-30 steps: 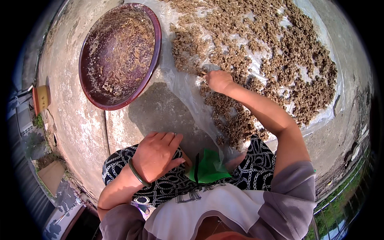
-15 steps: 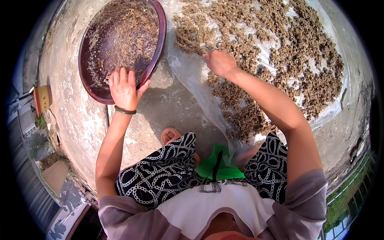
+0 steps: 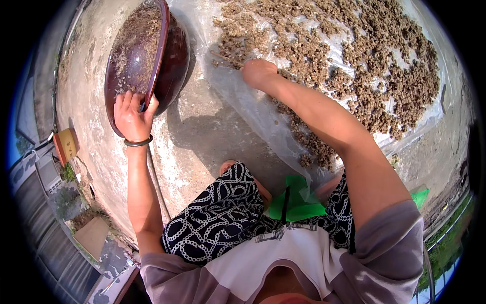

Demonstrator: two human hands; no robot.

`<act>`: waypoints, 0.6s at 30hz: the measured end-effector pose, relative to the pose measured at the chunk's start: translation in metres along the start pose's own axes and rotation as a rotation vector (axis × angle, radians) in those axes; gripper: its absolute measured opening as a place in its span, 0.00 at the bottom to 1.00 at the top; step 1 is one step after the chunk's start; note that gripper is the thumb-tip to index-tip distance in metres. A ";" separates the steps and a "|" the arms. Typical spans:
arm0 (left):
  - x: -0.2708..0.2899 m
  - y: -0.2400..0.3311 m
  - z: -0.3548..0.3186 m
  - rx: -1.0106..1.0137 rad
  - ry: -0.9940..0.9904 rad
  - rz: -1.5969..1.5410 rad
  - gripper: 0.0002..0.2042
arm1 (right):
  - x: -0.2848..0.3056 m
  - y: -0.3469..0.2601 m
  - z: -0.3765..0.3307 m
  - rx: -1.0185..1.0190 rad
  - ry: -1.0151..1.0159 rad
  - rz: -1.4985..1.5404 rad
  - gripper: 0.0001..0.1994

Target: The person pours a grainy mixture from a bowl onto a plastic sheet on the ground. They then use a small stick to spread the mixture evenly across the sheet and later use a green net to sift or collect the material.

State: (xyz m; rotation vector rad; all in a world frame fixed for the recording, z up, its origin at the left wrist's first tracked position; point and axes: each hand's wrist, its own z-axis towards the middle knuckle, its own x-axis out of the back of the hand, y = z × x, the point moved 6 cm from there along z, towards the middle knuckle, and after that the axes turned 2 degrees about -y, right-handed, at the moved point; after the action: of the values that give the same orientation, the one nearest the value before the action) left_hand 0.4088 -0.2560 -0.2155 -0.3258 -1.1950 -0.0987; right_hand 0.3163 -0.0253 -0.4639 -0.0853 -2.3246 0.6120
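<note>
Evidently, the left hand (image 3: 134, 116) gripped the near end of the basin (image 3: 174, 61), its fingers bent over inside the rim and its thumb set against the outer side. The basin, dark red and round, stood on the ground (image 3: 200, 139) just beyond the left edge of the sheet (image 3: 240, 93). It was tilted, so that its mouth faced left and its glossy outer wall showed toward the sheet; whether its near end touched the ground could not be told. Brown residue coated much of its inner face.

The right hand (image 3: 259, 73) was placed over the left edge of the sheet, its fingers curled together and its back uppermost. The fingertips were hidden, and whether they pinched anything could not be told. A thin, pale stick-like piece (image 3: 225, 57) lay just left of the knuckles.

Brown clumps (image 3: 324, 30) were spread across the clear sheet, densest toward its right edge and sparse along its left edge, where bare plastic showed. The near corner of the sheet reached toward the knees. Between them was a green bag (image 3: 298, 209), flanked by patterned trousers (image 3: 212, 218). A dark bangle (image 3: 138, 142) encircled the left wrist. A yellow and orange pot (image 3: 67, 146) stood at the left side of the ground, well apart from the basin.
</note>
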 end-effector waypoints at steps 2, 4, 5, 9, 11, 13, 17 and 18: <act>-0.006 0.011 0.003 -0.013 -0.063 -0.026 0.11 | 0.000 -0.003 0.003 0.008 -0.002 -0.033 0.15; -0.009 0.021 0.007 -0.052 -0.083 -0.060 0.11 | 0.001 -0.011 0.003 0.028 -0.036 -0.117 0.15; -0.014 0.025 0.008 -0.066 -0.114 -0.084 0.11 | 0.002 -0.015 0.005 0.035 -0.067 -0.183 0.15; -0.024 0.034 0.008 -0.099 -0.134 -0.111 0.14 | 0.005 -0.017 0.002 0.030 -0.048 -0.154 0.15; -0.022 0.031 0.008 -0.081 -0.123 -0.094 0.12 | 0.006 -0.018 0.000 0.044 -0.028 -0.117 0.15; -0.020 0.028 0.009 -0.069 -0.098 -0.073 0.12 | 0.007 -0.016 -0.002 0.056 -0.011 -0.099 0.15; -0.026 0.039 0.011 -0.070 -0.131 -0.062 0.12 | 0.007 -0.015 -0.005 0.064 0.005 -0.078 0.16; -0.033 0.046 0.008 -0.088 -0.183 -0.062 0.12 | 0.007 -0.015 -0.005 0.059 0.008 -0.068 0.16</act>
State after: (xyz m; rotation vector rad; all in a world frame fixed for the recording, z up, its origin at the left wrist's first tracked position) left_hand 0.4007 -0.2135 -0.2521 -0.3814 -1.3854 -0.1789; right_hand 0.3160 -0.0344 -0.4493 0.0188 -2.2900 0.6436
